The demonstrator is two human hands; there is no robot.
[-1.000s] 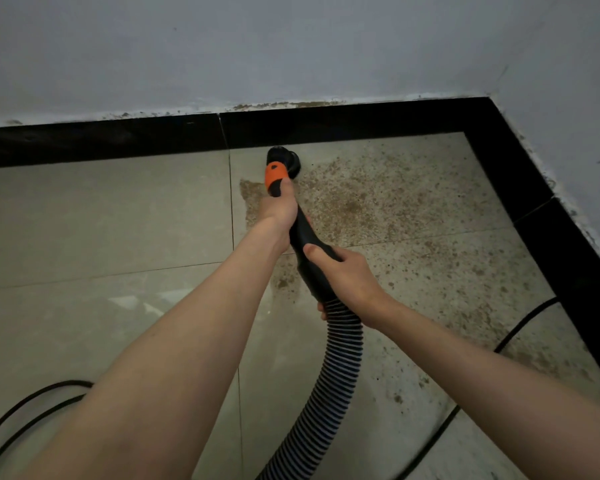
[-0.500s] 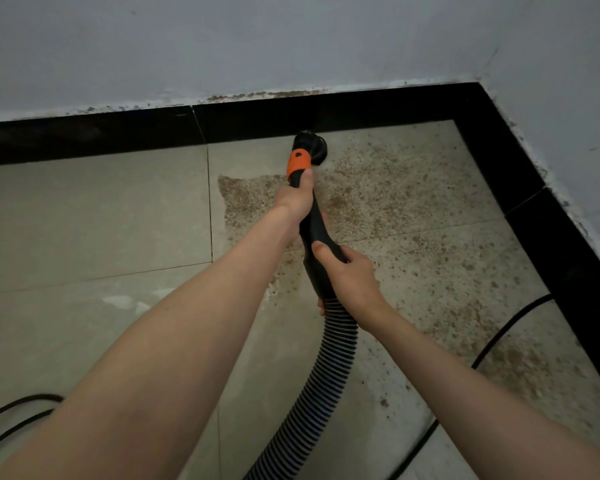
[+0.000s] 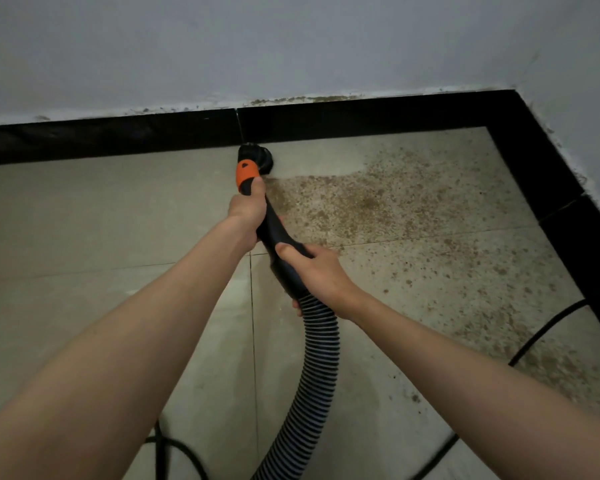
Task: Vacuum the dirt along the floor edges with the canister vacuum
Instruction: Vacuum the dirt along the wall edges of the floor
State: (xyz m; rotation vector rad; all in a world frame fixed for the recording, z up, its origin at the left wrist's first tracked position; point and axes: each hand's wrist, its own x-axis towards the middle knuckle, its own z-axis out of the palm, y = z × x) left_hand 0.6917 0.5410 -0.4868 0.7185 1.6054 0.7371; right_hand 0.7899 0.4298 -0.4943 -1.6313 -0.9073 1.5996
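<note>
A black round brush nozzle (image 3: 255, 156) with an orange collar (image 3: 246, 173) touches the floor right at the black skirting (image 3: 118, 138). My left hand (image 3: 247, 211) grips the black wand just behind the collar. My right hand (image 3: 317, 273) grips the wand's lower end where the ribbed hose (image 3: 312, 382) begins. Brown dirt (image 3: 368, 202) covers the tile to the right of the nozzle, reaching toward the corner. A pale cleaned strip (image 3: 312, 164) lies between the dirt and the skirting.
A black cable (image 3: 534, 337) curves over the dirty floor at the right. More cable (image 3: 174, 448) lies at the bottom left of the hose. The skirting turns a corner (image 3: 506, 109) at the upper right. Grey walls rise above it.
The nozzle has moved forward to the skirting and back left along it, leaving a cleaned strip next to the wall. Both hands keep their grip on the wand.
</note>
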